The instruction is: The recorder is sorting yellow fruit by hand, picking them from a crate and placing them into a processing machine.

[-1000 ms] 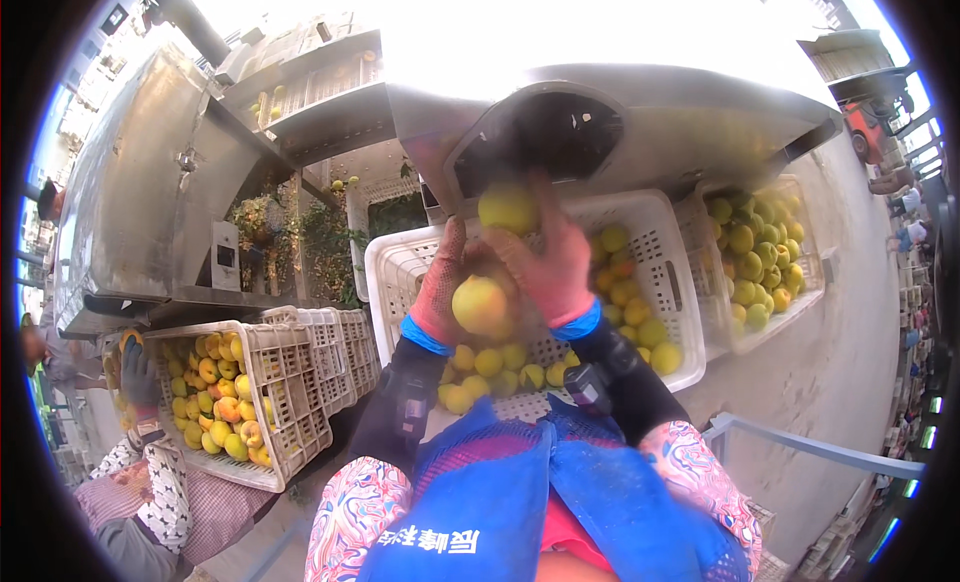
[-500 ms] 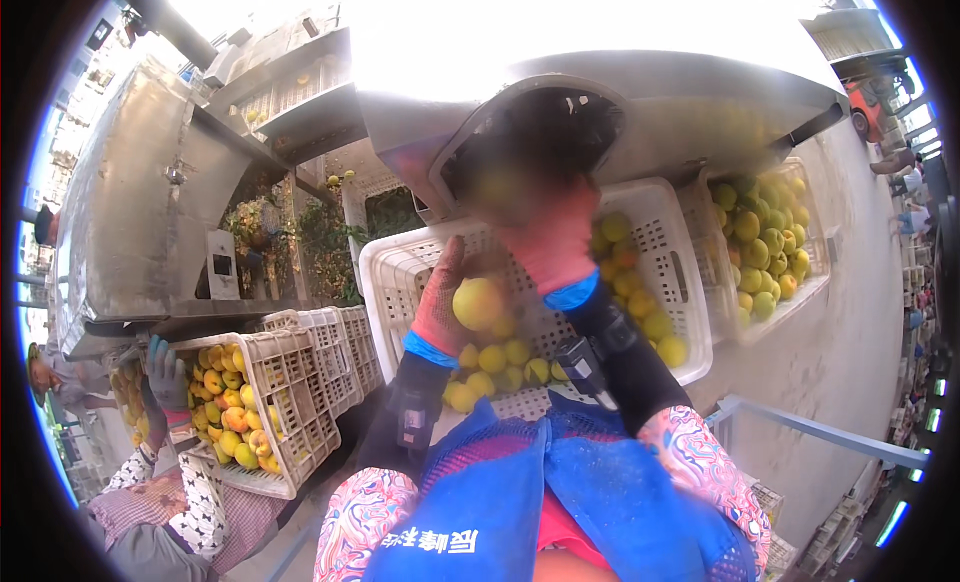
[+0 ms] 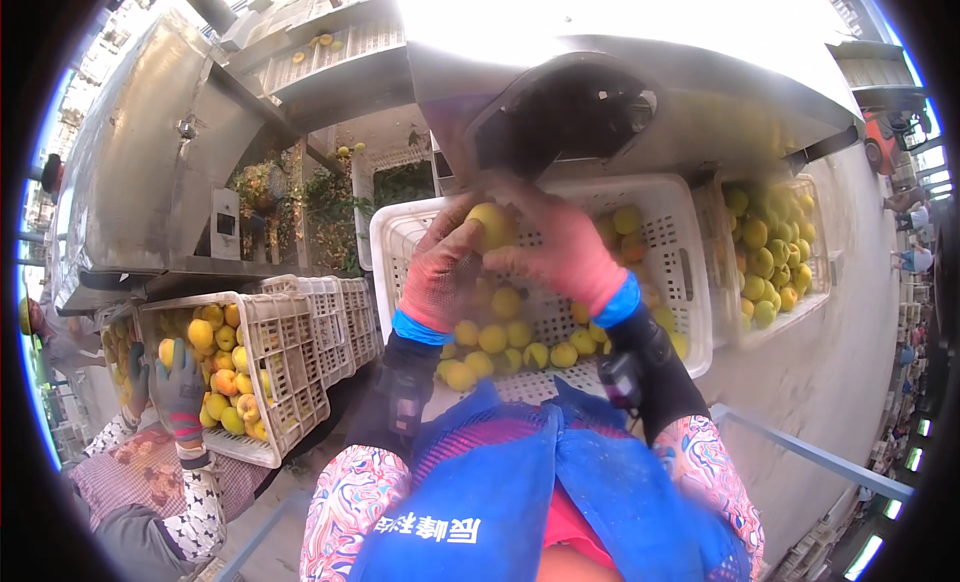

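Observation:
Both my hands wear pink-red gloves and meet over a white plastic crate (image 3: 690, 322). My left hand (image 3: 438, 280) is closed around a yellow-green peach (image 3: 490, 225), held above the crate's left half. Facing it, my right hand (image 3: 572, 250) has its thumb and fingers apart beside the peach; motion blurs its fingertips, and whether they touch the fruit is unclear. More yellow peaches (image 3: 492, 338) lie inside the crate, mostly along its near side and right end. Just beyond my hands is the dark oval opening (image 3: 560, 122) of a metal machine.
A second crate of peaches (image 3: 765, 252) stands to the right, by a blue rail (image 3: 800, 452). At left, a co-worker's gloved hand (image 3: 182, 387) reaches into a tilted crate of peaches (image 3: 290, 382). A metal housing (image 3: 130, 172) rises at far left.
My right hand has come back from the machine's opening toward my left hand. My left hand has raised the peach to meet it. The co-worker's hand has moved over their crate's fruit.

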